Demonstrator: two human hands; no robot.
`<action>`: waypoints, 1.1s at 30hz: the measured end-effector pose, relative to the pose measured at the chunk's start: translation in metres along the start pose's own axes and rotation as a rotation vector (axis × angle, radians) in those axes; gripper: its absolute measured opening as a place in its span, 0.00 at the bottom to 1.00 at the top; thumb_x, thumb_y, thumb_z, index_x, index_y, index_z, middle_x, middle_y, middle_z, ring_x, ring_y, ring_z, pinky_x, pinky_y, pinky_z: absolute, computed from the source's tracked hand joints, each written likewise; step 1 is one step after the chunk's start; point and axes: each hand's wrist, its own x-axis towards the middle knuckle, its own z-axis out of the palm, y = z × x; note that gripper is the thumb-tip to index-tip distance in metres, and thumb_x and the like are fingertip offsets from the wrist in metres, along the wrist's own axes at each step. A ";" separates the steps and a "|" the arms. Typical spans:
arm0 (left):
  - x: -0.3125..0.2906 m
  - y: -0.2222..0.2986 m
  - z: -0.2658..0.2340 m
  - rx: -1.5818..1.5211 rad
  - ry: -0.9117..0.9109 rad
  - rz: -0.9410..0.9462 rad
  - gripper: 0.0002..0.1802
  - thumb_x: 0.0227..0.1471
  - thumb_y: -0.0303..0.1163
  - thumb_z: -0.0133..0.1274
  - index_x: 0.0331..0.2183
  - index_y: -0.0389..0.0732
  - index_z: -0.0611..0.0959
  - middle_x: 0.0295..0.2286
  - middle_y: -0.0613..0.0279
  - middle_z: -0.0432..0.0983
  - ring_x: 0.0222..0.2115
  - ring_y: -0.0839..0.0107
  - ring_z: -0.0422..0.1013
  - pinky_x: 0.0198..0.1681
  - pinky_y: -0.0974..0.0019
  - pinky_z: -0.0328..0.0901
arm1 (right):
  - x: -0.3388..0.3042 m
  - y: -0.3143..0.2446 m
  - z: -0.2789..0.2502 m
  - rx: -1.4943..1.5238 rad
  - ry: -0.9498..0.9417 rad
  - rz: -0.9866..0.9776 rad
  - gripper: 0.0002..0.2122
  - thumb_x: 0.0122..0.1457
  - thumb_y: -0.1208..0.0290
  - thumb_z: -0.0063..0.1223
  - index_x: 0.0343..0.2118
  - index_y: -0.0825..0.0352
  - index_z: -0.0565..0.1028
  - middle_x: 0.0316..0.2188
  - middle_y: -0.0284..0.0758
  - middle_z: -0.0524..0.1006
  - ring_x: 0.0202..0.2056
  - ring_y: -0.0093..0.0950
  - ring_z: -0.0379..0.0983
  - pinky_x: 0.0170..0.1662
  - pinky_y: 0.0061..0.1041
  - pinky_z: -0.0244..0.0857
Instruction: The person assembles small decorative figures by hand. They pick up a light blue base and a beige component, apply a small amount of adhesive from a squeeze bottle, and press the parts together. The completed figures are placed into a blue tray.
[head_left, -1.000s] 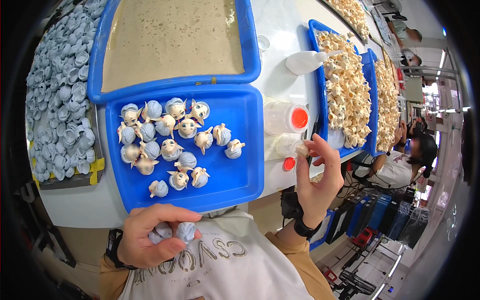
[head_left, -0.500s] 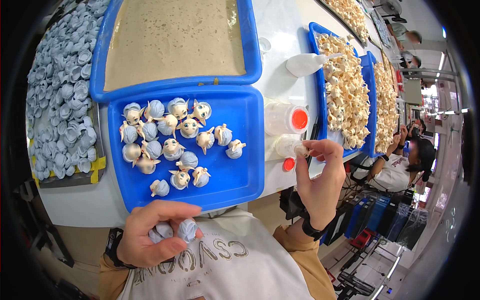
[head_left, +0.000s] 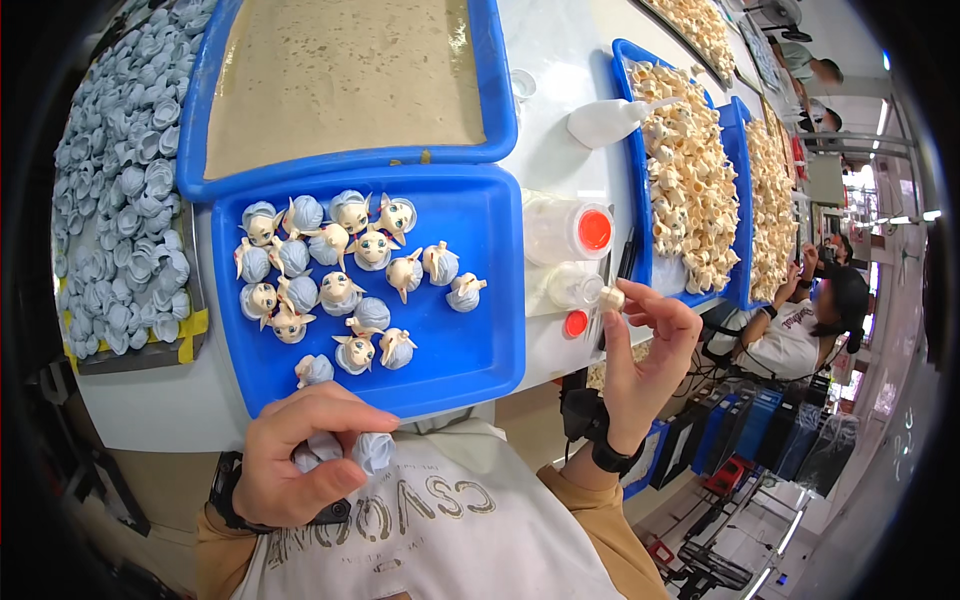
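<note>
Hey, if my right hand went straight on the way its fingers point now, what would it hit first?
Probably the small clear container, just left of the cream piece pinched in your right hand. Depth is unclear here, so it might pass above it.
</note>
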 end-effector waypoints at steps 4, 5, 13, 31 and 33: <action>-0.001 0.002 0.003 -0.079 0.045 -0.072 0.20 0.46 0.39 0.55 0.36 0.34 0.76 0.26 0.59 0.72 0.23 0.80 0.65 0.25 0.78 0.59 | 0.001 0.000 -0.001 -0.038 -0.038 -0.002 0.14 0.45 0.81 0.55 0.35 0.68 0.63 0.33 0.38 0.74 0.29 0.23 0.68 0.33 0.20 0.61; -0.002 0.005 0.009 -0.145 0.105 -0.093 0.19 0.45 0.38 0.55 0.36 0.34 0.77 0.26 0.59 0.72 0.24 0.81 0.65 0.25 0.78 0.58 | 0.002 -0.001 0.000 -0.048 -0.038 -0.008 0.15 0.45 0.81 0.56 0.35 0.68 0.63 0.33 0.39 0.74 0.29 0.23 0.68 0.33 0.20 0.61; 0.002 0.002 0.005 -0.188 0.073 -0.163 0.16 0.44 0.31 0.56 0.37 0.34 0.77 0.28 0.63 0.73 0.24 0.83 0.65 0.25 0.80 0.58 | -0.012 -0.058 0.009 0.515 -0.148 -0.338 0.22 0.41 0.82 0.58 0.37 0.66 0.58 0.28 0.43 0.73 0.29 0.31 0.66 0.34 0.26 0.61; 0.001 0.013 0.010 -0.317 0.181 -0.219 0.13 0.46 0.25 0.52 0.37 0.34 0.76 0.24 0.63 0.74 0.26 0.82 0.67 0.27 0.79 0.60 | -0.019 -0.097 0.047 0.322 -0.401 -0.509 0.15 0.37 0.75 0.59 0.32 0.70 0.74 0.29 0.36 0.74 0.27 0.27 0.70 0.27 0.22 0.62; -0.001 0.010 0.008 -0.177 0.146 -0.229 0.16 0.47 0.25 0.50 0.41 0.34 0.72 0.23 0.62 0.75 0.25 0.82 0.68 0.28 0.79 0.61 | -0.023 -0.099 0.051 0.301 -0.384 -0.502 0.16 0.37 0.74 0.58 0.33 0.71 0.74 0.29 0.36 0.74 0.27 0.27 0.70 0.27 0.22 0.61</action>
